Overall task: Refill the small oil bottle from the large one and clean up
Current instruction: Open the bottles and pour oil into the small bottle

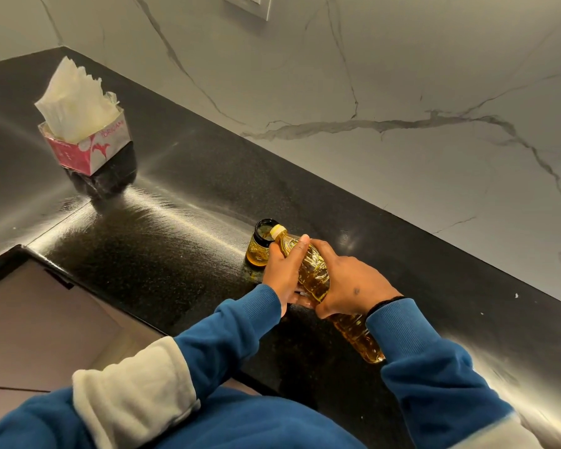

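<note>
A large clear plastic oil bottle full of yellow oil is tilted forward, its yellow neck over the mouth of a small open container. The small container has a dark rim, holds yellow oil and stands on the black countertop. My left hand grips the large bottle near its neck and touches the small container's side. My right hand wraps the bottle's middle from the right. The bottle's base points back toward me. A wet patch shows on the counter by the small container's foot.
A pink and white tissue box with white tissues sticking up stands far left on the counter. A marble-pattern wall runs behind the counter. The counter's front edge drops to a floor at lower left.
</note>
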A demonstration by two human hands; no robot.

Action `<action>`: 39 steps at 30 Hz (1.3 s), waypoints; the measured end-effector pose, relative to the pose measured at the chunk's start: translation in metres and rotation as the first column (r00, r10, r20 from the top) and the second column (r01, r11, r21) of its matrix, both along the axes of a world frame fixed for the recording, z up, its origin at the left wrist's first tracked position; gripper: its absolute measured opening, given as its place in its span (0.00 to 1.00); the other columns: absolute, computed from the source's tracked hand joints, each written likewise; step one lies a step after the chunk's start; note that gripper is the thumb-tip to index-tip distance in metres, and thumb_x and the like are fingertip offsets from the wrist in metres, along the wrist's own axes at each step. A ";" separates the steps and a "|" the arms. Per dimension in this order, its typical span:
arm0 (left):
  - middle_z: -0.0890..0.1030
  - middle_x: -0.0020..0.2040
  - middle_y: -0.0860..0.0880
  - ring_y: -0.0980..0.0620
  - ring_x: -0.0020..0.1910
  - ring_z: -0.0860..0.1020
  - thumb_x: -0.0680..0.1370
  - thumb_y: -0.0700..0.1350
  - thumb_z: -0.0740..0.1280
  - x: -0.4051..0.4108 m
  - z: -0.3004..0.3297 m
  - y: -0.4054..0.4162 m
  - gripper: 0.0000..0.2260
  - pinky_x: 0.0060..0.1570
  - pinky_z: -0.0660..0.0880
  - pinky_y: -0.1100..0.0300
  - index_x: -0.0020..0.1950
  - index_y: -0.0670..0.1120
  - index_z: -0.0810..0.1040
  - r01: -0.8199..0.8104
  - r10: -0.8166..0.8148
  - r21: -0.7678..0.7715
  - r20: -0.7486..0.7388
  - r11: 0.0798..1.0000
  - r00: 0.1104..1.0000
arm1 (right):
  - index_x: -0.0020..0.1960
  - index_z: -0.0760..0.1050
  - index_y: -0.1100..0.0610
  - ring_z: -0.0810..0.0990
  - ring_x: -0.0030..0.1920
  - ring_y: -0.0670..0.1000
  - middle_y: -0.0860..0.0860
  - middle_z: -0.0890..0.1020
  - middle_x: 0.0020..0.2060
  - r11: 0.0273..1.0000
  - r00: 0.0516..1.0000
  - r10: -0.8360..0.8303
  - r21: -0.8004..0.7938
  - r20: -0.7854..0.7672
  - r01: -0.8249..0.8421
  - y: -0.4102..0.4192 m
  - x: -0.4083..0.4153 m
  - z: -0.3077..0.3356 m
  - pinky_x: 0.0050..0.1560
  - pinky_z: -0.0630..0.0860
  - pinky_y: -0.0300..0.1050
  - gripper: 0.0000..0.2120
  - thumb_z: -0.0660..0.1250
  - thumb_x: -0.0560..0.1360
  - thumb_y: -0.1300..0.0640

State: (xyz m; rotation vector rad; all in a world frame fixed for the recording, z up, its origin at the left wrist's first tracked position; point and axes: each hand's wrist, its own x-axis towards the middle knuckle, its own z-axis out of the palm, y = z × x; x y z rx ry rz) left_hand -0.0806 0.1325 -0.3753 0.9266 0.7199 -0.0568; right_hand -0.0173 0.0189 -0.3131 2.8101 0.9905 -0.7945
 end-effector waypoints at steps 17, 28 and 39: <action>0.78 0.63 0.46 0.41 0.53 0.82 0.79 0.62 0.67 -0.001 0.002 0.000 0.23 0.40 0.83 0.37 0.69 0.58 0.63 0.008 -0.008 -0.001 -0.004 1.000 1.000 | 0.76 0.38 0.37 0.78 0.50 0.50 0.53 0.78 0.59 1.000 1.000 0.001 -0.015 0.000 -0.001 0.000 0.000 0.001 0.54 0.81 0.47 0.61 0.82 0.62 0.48; 0.78 0.64 0.45 0.39 0.55 0.82 0.79 0.63 0.67 0.000 0.002 0.000 0.25 0.42 0.83 0.36 0.71 0.57 0.63 0.011 -0.011 -0.002 -0.011 1.000 1.000 | 0.75 0.38 0.36 0.79 0.51 0.51 0.54 0.79 0.59 1.000 1.000 -0.003 -0.006 0.009 0.003 0.000 0.000 -0.001 0.54 0.81 0.48 0.62 0.82 0.61 0.48; 0.78 0.64 0.45 0.39 0.55 0.82 0.78 0.63 0.68 0.001 0.001 0.000 0.28 0.42 0.82 0.35 0.73 0.58 0.61 0.008 -0.008 -0.002 -0.019 1.000 1.000 | 0.75 0.38 0.35 0.80 0.52 0.52 0.54 0.78 0.59 1.000 1.000 0.000 -0.011 0.004 0.000 -0.001 0.000 0.001 0.54 0.81 0.49 0.61 0.82 0.61 0.48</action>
